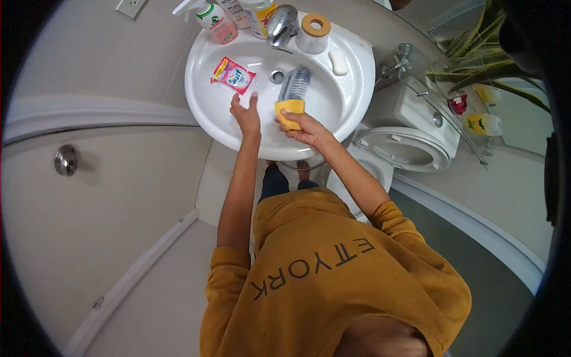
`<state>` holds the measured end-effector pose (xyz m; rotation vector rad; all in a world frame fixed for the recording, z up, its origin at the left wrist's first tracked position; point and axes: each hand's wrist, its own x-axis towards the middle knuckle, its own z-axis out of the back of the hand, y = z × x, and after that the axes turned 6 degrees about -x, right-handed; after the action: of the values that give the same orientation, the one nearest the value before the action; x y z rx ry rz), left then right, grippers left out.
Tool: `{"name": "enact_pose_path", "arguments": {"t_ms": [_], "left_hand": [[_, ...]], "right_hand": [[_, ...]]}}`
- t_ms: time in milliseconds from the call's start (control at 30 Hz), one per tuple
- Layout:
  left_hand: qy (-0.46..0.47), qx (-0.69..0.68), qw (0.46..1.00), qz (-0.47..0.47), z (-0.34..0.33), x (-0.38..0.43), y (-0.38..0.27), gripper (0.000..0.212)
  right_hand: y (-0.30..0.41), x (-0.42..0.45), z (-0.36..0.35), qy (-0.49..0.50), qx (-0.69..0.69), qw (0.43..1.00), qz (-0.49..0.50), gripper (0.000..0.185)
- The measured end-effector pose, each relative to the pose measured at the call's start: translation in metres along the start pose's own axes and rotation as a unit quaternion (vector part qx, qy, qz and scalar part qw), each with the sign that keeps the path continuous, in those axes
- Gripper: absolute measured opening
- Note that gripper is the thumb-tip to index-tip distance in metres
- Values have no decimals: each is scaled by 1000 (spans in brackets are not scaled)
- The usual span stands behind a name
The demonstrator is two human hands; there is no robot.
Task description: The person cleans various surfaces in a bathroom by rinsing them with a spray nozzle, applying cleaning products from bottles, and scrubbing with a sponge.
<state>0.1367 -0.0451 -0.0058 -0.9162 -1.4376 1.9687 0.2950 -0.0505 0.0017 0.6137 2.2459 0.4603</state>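
Note:
My right hand (308,128) grips a yellow sponge (290,112) over the front of a white washbasin (205,107). Just beyond the sponge, a scrub brush (295,84) with grey bristles lies in the bowl; the sponge hides its near end. My left hand (247,114) holds nothing, its thumb and fingers apart above the bowl. Close past its fingertips lies a pink Surf detergent packet (233,76). A metal drain (276,76) sits between packet and brush.
Along the basin's back rim stand a spray bottle (217,23), a tube, a white-and-yellow container (261,18), a chrome faucet (282,26) and a glass jar (313,35). White soap (338,62) lies on the right rim. A toilet (401,147) is to the right.

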Motion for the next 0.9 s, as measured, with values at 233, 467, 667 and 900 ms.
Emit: {"name": "enact_pose_path", "arguments": {"t_ms": [233,467,667,900], "left_hand": [[-15,-95,991,98,12,81,48,49],[84,-139,984,-77,-9,76,-22,31],[-24,-96,952,-290,-14,101,-117,62],[-48,-26,957,-284,-26,183,-137,96]], "right_hand": [[5,53,-24,-157,50,984,67,28],[18,85,-17,-229,-20,971,68,29],[30,85,-47,-184,11,977,107,38],[7,77,-55,-203,1,975,95,42]]}}
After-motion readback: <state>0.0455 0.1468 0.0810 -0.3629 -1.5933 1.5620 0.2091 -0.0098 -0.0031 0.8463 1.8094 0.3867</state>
